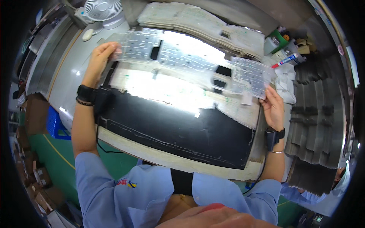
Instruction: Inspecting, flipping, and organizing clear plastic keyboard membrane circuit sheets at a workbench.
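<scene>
A long, clear plastic sheet (138, 46) with printed lines and several cutouts is stretched between my hands. My left hand (99, 57) pinches its left end, fingers closed on the edge. At the lower right end, my right hand (272, 103) grips the sheet between thumb and fingers. Beneath it, another pale sheet (140, 80) lies on a black board (182, 133) on the table. Strong glare washes out the middle of both sheets, so detail there is lost.
A stack of similar sheets (182, 14) lies along the back. A white fan (102, 10) and a mouse (88, 35) are at back left. To the right are a green bin (280, 39), white cloth (285, 80) and grey ridged trays (311, 117). Another person's sleeve (304, 195) shows at lower right.
</scene>
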Demonstrator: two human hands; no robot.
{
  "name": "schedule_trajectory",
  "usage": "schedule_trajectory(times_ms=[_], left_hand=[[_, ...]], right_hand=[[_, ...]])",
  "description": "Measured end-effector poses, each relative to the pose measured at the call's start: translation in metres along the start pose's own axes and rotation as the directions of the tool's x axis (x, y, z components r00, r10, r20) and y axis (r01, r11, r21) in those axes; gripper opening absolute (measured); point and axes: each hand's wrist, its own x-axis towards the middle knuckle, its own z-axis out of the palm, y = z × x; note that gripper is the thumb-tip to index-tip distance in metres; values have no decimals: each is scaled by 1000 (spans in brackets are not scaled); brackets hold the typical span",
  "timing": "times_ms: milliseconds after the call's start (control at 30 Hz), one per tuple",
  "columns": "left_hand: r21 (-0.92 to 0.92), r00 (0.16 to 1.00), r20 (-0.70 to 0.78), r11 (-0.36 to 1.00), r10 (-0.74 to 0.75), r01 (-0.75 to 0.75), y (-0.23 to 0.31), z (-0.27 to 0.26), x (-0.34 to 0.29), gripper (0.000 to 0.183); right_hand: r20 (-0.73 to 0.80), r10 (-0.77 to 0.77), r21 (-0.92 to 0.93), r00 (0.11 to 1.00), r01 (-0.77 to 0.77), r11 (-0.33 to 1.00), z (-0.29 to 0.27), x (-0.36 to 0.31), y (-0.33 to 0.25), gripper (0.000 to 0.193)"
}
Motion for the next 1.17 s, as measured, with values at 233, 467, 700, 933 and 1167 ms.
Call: schedule_trajectory(times_ms=[233, 467, 700, 933, 1167], left_hand=[[49, 996, -86, 999, 22, -17, -8, -15, 5, 25], [88, 978, -202, 995, 54, -37, -16, -21, 10, 24], [71, 971, -228, 996, 69, -54, -16, -21, 11, 25], [101, 971, -226, 994, 72, -50, -17, -22, 11, 25], [137, 975, -215, 990, 60, -31, -18, -22, 11, 25]], right_hand=[[120, 58, -11, 991, -57, 998, 24, -14, -2, 26], [125, 41, -81, 991, -31, 996, 38, -23, -6, 30], [146, 19, -108, 989, -3, 994, 40, -24, -6, 31], [132, 21, -111, 991, -6, 994, 38, -25, -4, 31], [145, 40, -99, 989, -26, 995, 34, -21, -2, 35]])
